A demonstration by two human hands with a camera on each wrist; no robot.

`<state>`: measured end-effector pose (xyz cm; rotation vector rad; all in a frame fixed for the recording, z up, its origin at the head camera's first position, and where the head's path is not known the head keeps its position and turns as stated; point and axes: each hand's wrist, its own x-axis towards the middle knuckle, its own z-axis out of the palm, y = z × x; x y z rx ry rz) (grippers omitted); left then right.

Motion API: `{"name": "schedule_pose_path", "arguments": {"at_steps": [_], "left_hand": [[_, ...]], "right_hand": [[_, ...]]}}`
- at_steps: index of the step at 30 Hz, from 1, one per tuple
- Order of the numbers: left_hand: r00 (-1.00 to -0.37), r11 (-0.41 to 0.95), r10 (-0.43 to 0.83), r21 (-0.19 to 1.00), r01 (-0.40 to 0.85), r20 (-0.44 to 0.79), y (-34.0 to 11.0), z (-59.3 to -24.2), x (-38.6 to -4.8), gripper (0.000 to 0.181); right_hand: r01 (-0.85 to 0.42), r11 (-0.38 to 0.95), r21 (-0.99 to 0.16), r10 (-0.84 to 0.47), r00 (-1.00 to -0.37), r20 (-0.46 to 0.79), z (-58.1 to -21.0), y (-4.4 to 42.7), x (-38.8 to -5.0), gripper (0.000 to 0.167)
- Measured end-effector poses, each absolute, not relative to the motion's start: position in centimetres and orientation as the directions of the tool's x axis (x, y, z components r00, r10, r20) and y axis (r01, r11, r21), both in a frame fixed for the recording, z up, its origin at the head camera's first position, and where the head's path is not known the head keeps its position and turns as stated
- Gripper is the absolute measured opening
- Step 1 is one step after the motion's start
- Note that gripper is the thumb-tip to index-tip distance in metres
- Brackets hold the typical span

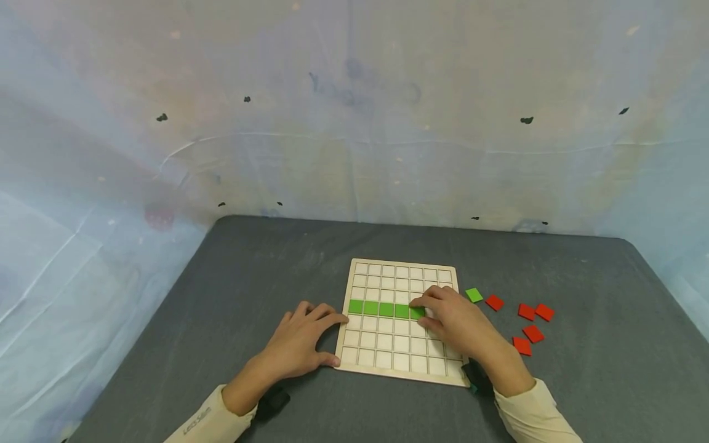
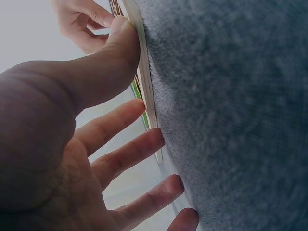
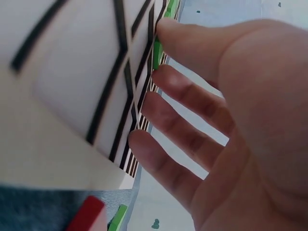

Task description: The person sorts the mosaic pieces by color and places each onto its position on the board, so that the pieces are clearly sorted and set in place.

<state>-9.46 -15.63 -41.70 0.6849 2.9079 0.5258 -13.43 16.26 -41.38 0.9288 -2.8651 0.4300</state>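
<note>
A pale wooden grid board [image 1: 394, 373] lies on the dark table, with a row of green square tiles [image 1: 386, 309] across its middle. My right hand [image 1: 462, 320] reaches over the board and pinches the green tile [image 3: 157, 52] at the row's right end between thumb and index finger. The other right fingers extend low over the grid. Against the board's left side rests my left hand [image 1: 301, 341], its fingers spread and fairly straight. Its thumb [image 2: 124, 43] touches the board near the front left corner, and a fingertip meets the left edge higher up.
Right of the board lie a loose green tile [image 1: 474, 295] and several red tiles [image 1: 527, 312]. The dark grey table [image 1: 266, 264] extends around the board. Behind it hangs a pale mottled sheet [image 1: 388, 123].
</note>
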Motion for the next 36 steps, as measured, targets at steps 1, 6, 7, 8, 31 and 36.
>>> {"name": "schedule_pose_path", "arguments": {"at_steps": [1, 6, 7, 8, 31, 36], "left_hand": [[-0.892, 0.838, 0.45, 0.356, 0.413, -0.025, -15.6, -41.7, -9.4, 0.069], [-0.894, 0.841, 0.448, 0.352, 0.412, -0.024, -15.6, -41.7, -9.4, 0.069], [-0.893, 0.84, 0.449, 0.351, 0.413, -0.023, -15.6, -41.7, -9.4, 0.069], [-0.893, 0.84, 0.45, 0.348, 0.415, -0.021, -15.6, -41.7, -9.4, 0.069], [-0.893, 0.84, 0.449, 0.345, 0.419, -0.009, -15.6, -41.8, -9.4, 0.069], [-0.891, 0.836, 0.455, 0.347, 0.425, -0.005, -15.6, -41.7, -9.4, 0.069]], "right_hand": [[-0.586, 0.775, -0.235, -0.559, -0.81, 0.176, -41.4, 16.3, -13.5, 0.033], [-0.568, 0.788, -0.238, -0.548, -0.823, 0.151, -41.4, 16.3, -13.5, 0.031], [-0.564, 0.791, -0.238, -0.545, -0.826, 0.145, -41.4, 16.3, -13.5, 0.03], [-0.56, 0.793, -0.24, -0.542, -0.828, 0.14, -41.5, 16.3, -13.5, 0.029], [-0.486, 0.816, -0.314, -0.481, -0.871, 0.098, -40.0, 18.4, -13.6, 0.029], [-0.456, 0.83, -0.322, -0.443, -0.889, 0.118, -39.4, 20.3, -13.9, 0.033]]}}
